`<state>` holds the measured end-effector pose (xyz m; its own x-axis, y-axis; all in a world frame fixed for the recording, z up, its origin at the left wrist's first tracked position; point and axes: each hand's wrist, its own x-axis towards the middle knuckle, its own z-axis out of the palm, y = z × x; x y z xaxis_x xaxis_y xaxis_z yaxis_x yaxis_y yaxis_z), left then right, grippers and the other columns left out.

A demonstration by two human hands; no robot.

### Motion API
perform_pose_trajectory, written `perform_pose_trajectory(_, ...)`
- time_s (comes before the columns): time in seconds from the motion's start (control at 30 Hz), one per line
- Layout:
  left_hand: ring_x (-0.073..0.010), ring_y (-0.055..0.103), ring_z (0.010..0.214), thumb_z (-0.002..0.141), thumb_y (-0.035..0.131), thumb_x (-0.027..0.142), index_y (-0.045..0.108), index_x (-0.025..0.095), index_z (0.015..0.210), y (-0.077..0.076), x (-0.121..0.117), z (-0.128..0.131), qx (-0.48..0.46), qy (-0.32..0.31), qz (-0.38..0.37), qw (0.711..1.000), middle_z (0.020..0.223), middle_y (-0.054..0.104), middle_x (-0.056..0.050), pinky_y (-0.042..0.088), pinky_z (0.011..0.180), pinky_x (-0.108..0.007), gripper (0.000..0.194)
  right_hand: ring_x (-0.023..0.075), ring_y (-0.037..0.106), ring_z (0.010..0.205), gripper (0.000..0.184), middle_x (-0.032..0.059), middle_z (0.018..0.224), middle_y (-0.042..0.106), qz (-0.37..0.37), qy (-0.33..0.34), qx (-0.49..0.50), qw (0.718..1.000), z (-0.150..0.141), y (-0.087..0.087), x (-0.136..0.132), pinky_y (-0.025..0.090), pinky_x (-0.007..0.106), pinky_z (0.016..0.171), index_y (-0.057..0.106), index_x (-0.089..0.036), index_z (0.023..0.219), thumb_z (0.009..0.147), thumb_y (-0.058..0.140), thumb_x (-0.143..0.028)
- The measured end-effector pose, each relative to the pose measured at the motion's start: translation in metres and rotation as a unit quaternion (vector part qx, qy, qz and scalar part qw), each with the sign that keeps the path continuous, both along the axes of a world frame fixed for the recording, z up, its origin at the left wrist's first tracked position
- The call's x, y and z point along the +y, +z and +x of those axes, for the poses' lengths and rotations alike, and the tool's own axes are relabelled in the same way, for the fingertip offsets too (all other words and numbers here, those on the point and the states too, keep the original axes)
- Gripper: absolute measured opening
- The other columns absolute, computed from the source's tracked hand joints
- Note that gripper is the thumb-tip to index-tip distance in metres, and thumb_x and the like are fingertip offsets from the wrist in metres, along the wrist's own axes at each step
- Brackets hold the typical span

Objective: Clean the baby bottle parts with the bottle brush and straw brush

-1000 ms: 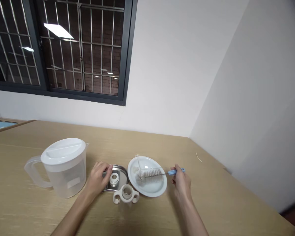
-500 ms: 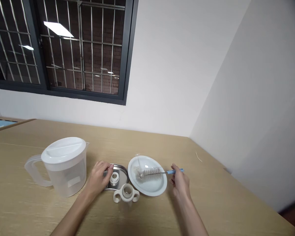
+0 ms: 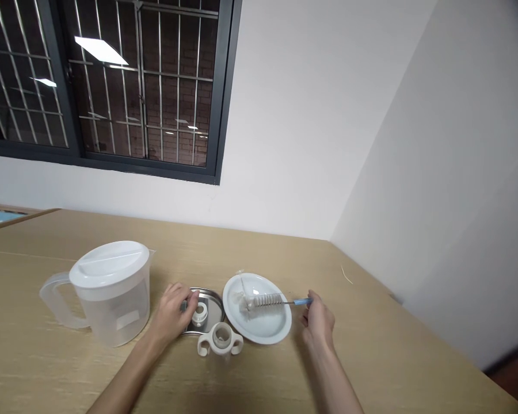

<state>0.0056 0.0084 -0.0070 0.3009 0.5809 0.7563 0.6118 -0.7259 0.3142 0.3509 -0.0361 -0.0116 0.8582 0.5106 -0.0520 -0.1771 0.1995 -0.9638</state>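
Observation:
My left hand (image 3: pixel 172 310) is closed at the left edge of a small round metal tray (image 3: pixel 216 310), thumb and fingers curled over its rim. A white ring-shaped bottle part (image 3: pixel 200 314) sits in the tray. My right hand (image 3: pixel 319 322) pinches the blue handle end of a bottle brush (image 3: pixel 267 300). The brush's bristles rest in a white oval bowl (image 3: pixel 263 333), beside a thin clear piece (image 3: pixel 242 284) I cannot name. In front of the tray stands a clear baby bottle (image 3: pixel 221 339) with a beige two-handled collar, its top open.
A translucent lidded pitcher (image 3: pixel 112 293) stands left of my left hand, its handle pointing left. A thin pale strip (image 3: pixel 346 274) lies on the wooden table (image 3: pixel 397 356) at the right. Behind the table are a wall and a barred window (image 3: pixel 147 86).
My right hand has shifted slightly, so its fingers now cover the brush handle's end that stuck out past them before. My left hand keeps its place at the tray.

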Motion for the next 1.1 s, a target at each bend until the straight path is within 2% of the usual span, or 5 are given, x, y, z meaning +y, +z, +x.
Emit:
perform_pose_trajectory(0.13, -0.0148, 0.052, 0.065, 0.094, 0.049, 0.024, 0.054, 0.021, 0.067, -0.001, 0.001, 0.000, -0.002, -0.001, -0.002, 1.000, 0.064, 0.056, 0.000, 0.040, 0.068, -0.030, 0.027, 0.0072, 0.024, 0.036, 0.019, -0.0118, 0.044, 0.029, -0.027, -0.019, 0.042, 0.999, -0.003, 0.004, 0.000, 0.017, 0.022, 0.033, 0.053, -0.019, 0.073, 0.070, 0.061, -0.037)
perform_pose_trajectory(0.23, -0.0151, 0.052, 0.066, 0.094, 0.049, 0.024, 0.054, 0.021, 0.068, -0.001, 0.001, 0.000, -0.003, -0.001, -0.002, 1.000, 0.065, 0.057, 0.000, 0.040, 0.068, -0.030, 0.027, 0.0079, 0.025, 0.036, 0.023, -0.0110, 0.044, 0.031, -0.030, -0.009, 0.053, 0.998, -0.005, 0.006, -0.001, 0.018, 0.022, 0.035, 0.060, -0.016, 0.080, 0.073, 0.058, -0.039)
perform_pose_trajectory(0.53, -0.0146, 0.050, 0.067, 0.095, 0.048, 0.024, 0.053, 0.019, 0.069, 0.001, -0.001, -0.001, -0.003, -0.009, -0.013, 1.000, 0.065, 0.055, 0.000, 0.038, 0.070, -0.030, 0.027, 0.0085, 0.028, 0.037, 0.021, -0.0100, 0.044, 0.033, -0.017, -0.036, 0.072, 0.997, 0.005, 0.009, -0.004, 0.021, 0.022, 0.037, 0.059, -0.017, 0.077, 0.076, 0.058, -0.038)
perform_pose_trajectory(0.93, -0.0146, 0.051, 0.068, 0.093, 0.050, 0.022, 0.054, 0.019, 0.069, -0.002, 0.000, 0.000, -0.006, -0.006, -0.015, 1.000, 0.067, 0.057, 0.000, 0.037, 0.070, -0.029, 0.025, 0.0068, 0.024, 0.033, 0.020, -0.0122, 0.043, 0.028, 0.106, -0.062, 0.121, 0.985, 0.027, 0.001, -0.003, 0.023, 0.020, 0.034, 0.052, -0.019, 0.076, 0.081, 0.049, -0.038)
perform_pose_trajectory(1.1, -0.0153, 0.053, 0.070, 0.094, 0.050, 0.023, 0.058, 0.019, 0.074, -0.004, 0.001, 0.001, 0.004, -0.006, -0.019, 1.000, 0.070, 0.059, -0.001, 0.037, 0.072, -0.030, 0.021, 0.0061, 0.031, 0.034, 0.017, -0.0074, 0.048, 0.045, 0.124, -0.053, 0.131, 0.982, 0.027, -0.001, -0.001, 0.028, 0.019, 0.035, 0.052, -0.018, 0.078, 0.082, 0.047, -0.033)
